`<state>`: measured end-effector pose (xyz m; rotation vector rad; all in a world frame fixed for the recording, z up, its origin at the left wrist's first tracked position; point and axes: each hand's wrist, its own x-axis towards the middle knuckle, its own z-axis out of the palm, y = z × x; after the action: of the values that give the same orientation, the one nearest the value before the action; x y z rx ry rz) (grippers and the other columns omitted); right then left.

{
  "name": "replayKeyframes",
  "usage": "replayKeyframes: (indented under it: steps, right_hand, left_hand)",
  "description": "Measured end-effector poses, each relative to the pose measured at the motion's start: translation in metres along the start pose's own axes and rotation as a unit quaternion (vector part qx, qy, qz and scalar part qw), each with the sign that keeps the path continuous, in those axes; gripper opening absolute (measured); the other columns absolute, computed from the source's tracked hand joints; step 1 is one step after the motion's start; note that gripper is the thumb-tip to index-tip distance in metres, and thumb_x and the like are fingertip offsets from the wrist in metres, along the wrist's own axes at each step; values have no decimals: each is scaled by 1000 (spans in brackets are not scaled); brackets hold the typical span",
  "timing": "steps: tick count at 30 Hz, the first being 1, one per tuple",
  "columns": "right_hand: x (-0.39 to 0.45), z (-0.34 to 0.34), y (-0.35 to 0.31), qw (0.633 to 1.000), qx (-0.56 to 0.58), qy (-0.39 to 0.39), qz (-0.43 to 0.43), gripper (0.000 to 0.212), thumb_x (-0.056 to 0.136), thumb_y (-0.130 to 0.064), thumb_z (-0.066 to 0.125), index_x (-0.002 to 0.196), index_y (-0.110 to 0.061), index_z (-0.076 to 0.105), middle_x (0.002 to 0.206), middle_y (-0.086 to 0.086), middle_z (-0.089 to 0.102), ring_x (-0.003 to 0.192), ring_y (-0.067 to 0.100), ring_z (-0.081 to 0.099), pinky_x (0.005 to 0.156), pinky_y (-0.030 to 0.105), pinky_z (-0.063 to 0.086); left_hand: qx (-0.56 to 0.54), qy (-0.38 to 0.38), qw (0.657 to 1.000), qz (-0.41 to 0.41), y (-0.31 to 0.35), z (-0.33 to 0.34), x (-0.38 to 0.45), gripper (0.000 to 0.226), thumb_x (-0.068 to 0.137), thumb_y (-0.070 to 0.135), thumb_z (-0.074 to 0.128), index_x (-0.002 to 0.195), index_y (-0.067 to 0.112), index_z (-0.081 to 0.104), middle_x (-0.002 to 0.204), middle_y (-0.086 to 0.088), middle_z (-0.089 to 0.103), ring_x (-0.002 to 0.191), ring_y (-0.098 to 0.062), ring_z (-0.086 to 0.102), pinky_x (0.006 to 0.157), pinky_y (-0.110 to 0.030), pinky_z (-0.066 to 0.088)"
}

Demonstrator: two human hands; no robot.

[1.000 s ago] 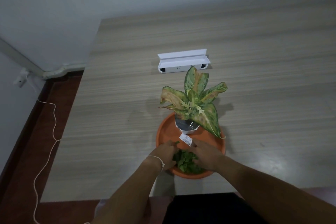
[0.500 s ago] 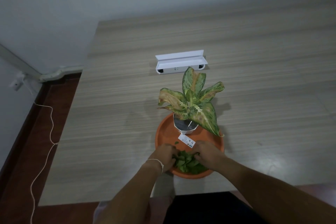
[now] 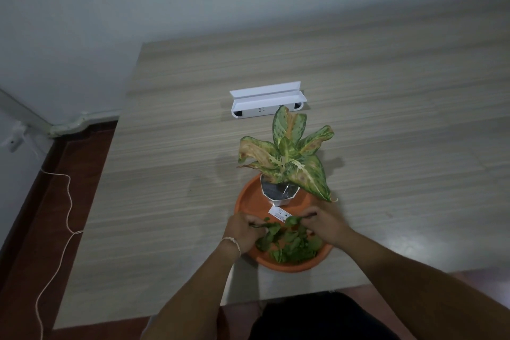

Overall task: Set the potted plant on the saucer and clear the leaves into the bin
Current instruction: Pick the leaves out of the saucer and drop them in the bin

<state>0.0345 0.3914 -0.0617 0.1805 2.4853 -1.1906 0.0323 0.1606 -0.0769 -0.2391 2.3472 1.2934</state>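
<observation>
A potted plant with mottled green and orange leaves stands in a small white faceted pot on the far half of an orange saucer. A heap of loose dark green leaves lies on the near half of the saucer. My left hand and my right hand are closed on leaves at the two sides of the heap and hold them slightly raised. A white label lies between the pot and the heap. No bin is in view.
The saucer sits near the front edge of a pale wooden table. A white folded stand lies behind the plant. The table's left edge drops to a dark red floor with a thin white cord. A wall stands behind.
Both hands have closed on the leaf heap and lifted some leaves a little. The hands have spread slightly apart. The plant and saucer have stayed put.
</observation>
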Motion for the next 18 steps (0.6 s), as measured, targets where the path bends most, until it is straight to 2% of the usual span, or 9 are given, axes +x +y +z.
replayKeyframes:
  steps: [2,4,6,9,14,18]
  right_hand:
    - [-3,-2,1,994,96,20,53,17,77,-1,67,72,-14,75,70,11,72,56,13,66,56,27,57]
    - [-5,-2,4,984,153,30,89,8,79,0,67,80,-5,73,76,13,70,56,11,67,58,26,59]
    - [-3,0,9,975,185,48,111,6,78,0,70,78,-6,72,80,17,71,62,18,71,64,33,61]
    - [1,2,8,960,239,67,133,6,75,0,74,79,-2,71,86,20,72,68,22,73,60,28,60]
    - [5,12,-7,933,333,7,134,6,80,2,69,79,-3,71,86,17,71,78,22,72,59,22,59]
    - [11,18,-13,931,347,-3,116,9,80,3,69,88,5,71,85,18,68,74,21,71,61,25,60]
  left_hand:
    - [-29,-2,1000,0,0,-2,-2,8,72,7,80,80,9,80,76,-6,76,66,-12,68,67,-22,56]
    - [-52,0,999,8,0,-4,-3,7,72,7,80,79,9,80,75,-7,76,65,-12,67,65,-22,56]
    - [-73,2,997,13,0,-7,-2,5,72,9,80,76,11,80,75,-8,77,68,-15,70,69,-27,59]
    - [-98,10,995,9,1,-11,-3,10,71,7,81,71,17,79,71,-5,76,67,-13,69,68,-26,57]
    - [-161,60,985,-31,-7,-17,-17,8,71,5,81,71,12,79,70,-9,76,66,-16,69,67,-27,56]
    - [-197,104,973,-66,-5,-25,-33,10,73,4,79,69,13,77,61,1,72,52,-6,61,52,-18,48]
